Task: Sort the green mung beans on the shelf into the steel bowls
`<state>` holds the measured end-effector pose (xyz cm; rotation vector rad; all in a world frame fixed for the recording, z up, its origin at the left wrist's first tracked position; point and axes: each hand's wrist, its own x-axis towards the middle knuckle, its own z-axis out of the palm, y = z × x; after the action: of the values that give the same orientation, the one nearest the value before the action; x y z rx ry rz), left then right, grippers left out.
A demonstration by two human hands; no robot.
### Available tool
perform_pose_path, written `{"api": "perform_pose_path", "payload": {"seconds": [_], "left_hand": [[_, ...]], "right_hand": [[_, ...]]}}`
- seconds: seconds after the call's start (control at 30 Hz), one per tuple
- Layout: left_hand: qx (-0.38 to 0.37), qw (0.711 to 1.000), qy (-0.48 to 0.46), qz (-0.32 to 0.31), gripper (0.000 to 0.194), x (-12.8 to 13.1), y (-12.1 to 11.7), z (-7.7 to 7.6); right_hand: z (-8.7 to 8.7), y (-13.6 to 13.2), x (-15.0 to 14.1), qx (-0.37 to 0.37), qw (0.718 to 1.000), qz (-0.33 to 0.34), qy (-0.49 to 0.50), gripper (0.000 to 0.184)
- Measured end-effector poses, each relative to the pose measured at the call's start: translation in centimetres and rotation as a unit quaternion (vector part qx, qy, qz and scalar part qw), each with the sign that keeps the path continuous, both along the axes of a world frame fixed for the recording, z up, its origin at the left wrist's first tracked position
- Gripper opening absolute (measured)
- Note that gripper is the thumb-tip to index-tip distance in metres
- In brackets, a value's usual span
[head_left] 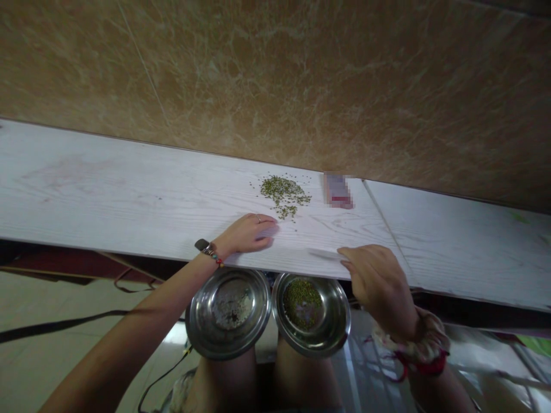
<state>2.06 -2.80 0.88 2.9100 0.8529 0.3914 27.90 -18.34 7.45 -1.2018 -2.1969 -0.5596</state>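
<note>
With our right hand (379, 281) we seem to pinch a thin grey thing (326, 254), too blurry to name, while our left hand (247, 234) is loose and part open on the white table (107, 198), with nothing we can see in it. The little green beans (282, 191) lie in a pile just past our left fingertips. Over our knees (229, 378), a shiny left bowl (198, 339) has pale bits (232, 310) and a shiny right bowl (338, 332) has more beans.
</note>
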Motion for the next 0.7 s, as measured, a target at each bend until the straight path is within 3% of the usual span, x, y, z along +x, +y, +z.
{"api": "perform_pose_path", "payload": {"seconds": [0.17, 0.27, 0.53, 0.7], "left_hand": [[0.002, 1.000, -0.005, 0.030, 0.032, 0.1, 0.2, -0.3], [-0.003, 0.999, -0.010, 0.039, 0.031, 0.1, 0.2, -0.4], [-0.002, 0.999, -0.007, 0.046, 0.034, 0.0, 0.2, -0.7], [-0.004, 0.999, -0.012, 0.050, 0.034, 0.0, 0.3, -0.8]], "right_hand": [[-1.8, 2.8, 1.2, 0.079, 0.989, -0.114, -0.043, 0.017], [-2.6, 4.1, 1.2, 0.085, 0.984, -0.143, -0.058, 0.018], [-3.5, 7.1, 2.4, 0.127, 0.985, -0.117, -0.023, 0.016], [-2.3, 4.7, 0.8, 0.105, 0.994, 0.007, 0.005, 0.019]]}}
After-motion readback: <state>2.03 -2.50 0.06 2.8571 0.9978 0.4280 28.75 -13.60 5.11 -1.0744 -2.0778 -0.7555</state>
